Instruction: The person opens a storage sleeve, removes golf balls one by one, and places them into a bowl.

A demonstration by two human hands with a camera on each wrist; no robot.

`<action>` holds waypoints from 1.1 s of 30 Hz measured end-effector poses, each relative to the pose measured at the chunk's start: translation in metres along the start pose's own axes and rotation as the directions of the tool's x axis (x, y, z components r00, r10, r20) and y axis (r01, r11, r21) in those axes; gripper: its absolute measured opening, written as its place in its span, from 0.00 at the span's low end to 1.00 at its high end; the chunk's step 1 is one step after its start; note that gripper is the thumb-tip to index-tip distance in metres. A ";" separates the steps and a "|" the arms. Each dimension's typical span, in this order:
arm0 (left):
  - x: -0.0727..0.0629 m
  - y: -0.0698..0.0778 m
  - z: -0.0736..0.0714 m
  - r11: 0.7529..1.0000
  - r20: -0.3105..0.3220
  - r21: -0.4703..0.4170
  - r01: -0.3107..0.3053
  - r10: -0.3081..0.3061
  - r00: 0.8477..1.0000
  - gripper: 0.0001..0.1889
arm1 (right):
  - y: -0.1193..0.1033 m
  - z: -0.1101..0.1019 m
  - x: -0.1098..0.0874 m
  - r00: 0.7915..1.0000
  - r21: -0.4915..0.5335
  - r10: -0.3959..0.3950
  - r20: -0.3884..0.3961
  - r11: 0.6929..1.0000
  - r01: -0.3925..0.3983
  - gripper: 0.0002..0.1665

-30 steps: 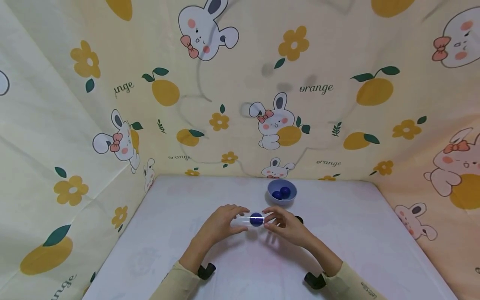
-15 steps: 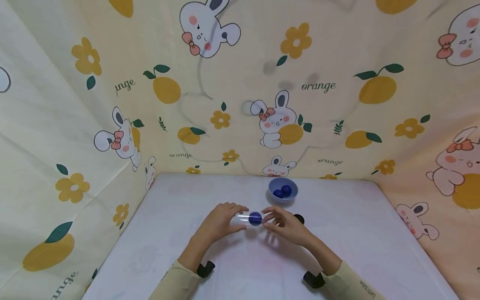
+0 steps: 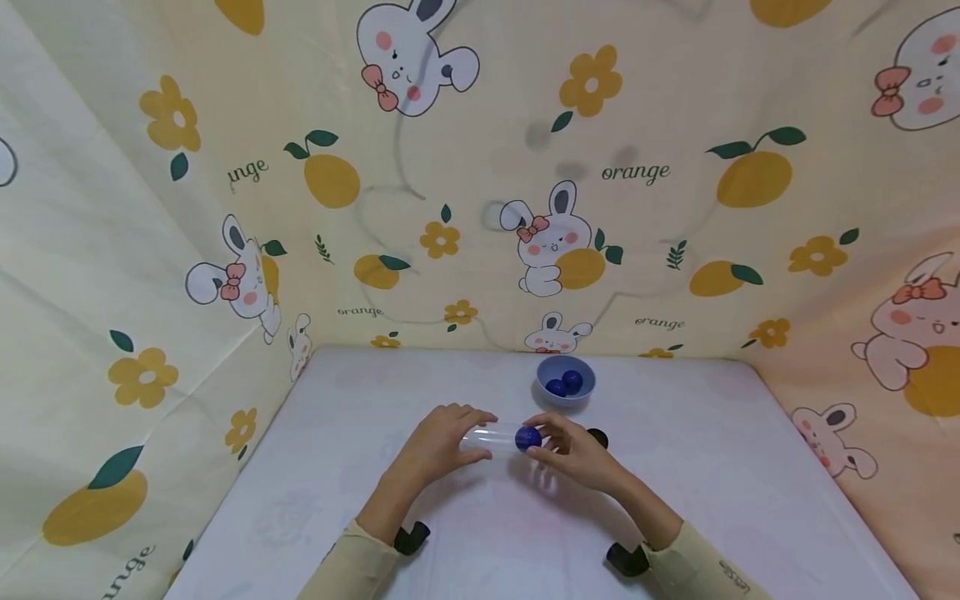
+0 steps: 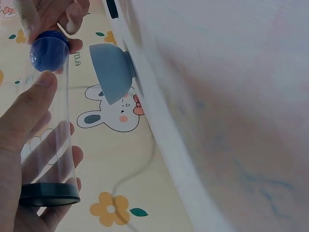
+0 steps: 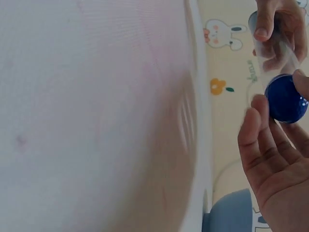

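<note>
My left hand (image 3: 442, 442) grips a clear plastic tube (image 3: 491, 437) held level above the table. A dark cap (image 4: 50, 194) covers the tube's end on the left-hand side. At the other end, a shiny blue ball (image 3: 528, 439) sits in the tube's mouth, part of it bulging out. My right hand (image 3: 577, 452) has its thumb and fingers curled about that ball. In the right wrist view, the thumb meets the ball (image 5: 287, 99) from one side and the fingers lie under it.
Behind the hands stands a small blue bowl (image 3: 566, 397) with two blue balls (image 3: 572, 382) in it. A black round piece (image 3: 598, 438) lies on the white table (image 3: 360, 383), partly hidden by my right hand. A printed curtain (image 3: 480, 250) rises behind the table.
The blue ball has shifted right along the tube, from inside it to its mouth between my right fingers. My left hand has barely moved.
</note>
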State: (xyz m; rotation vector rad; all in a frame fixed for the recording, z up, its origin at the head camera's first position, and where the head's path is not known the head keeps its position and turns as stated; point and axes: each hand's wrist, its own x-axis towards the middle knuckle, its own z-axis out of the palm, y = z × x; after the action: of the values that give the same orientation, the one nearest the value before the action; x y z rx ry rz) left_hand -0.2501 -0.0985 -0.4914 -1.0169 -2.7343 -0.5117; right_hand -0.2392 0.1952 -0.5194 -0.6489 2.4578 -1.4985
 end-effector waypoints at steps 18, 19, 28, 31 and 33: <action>-0.005 -0.001 -0.004 0.997 0.018 -0.063 0.049 -0.048 0.999 0.28 | 0.002 -0.022 0.001 0.998 -0.075 -0.025 -0.061 0.997 0.021 0.26; -0.005 -0.001 -0.004 0.997 0.012 -0.064 0.046 -0.045 0.999 0.28 | 0.002 -0.024 0.001 0.998 -0.080 -0.023 -0.066 0.997 0.018 0.26; -0.005 -0.005 0.000 0.997 -0.006 -0.071 0.029 -0.030 1.000 0.28 | 0.004 -0.039 0.003 0.994 -0.098 -0.034 -0.105 0.995 0.024 0.24; -0.005 -0.007 0.002 0.996 -0.004 -0.081 0.031 -0.031 0.999 0.28 | 0.006 -0.044 0.004 0.992 -0.112 -0.035 -0.121 0.993 0.021 0.24; -0.005 -0.007 0.004 0.996 -0.011 -0.087 0.025 -0.026 1.000 0.28 | 0.007 -0.048 0.005 0.991 -0.121 -0.034 -0.132 0.992 0.018 0.24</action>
State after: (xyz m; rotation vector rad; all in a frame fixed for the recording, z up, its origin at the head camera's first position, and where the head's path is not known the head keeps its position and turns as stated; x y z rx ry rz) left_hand -0.2512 -0.1054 -0.4988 -0.9969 -2.7393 -0.6440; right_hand -0.2632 0.2337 -0.5028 -0.6225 2.6671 -1.4572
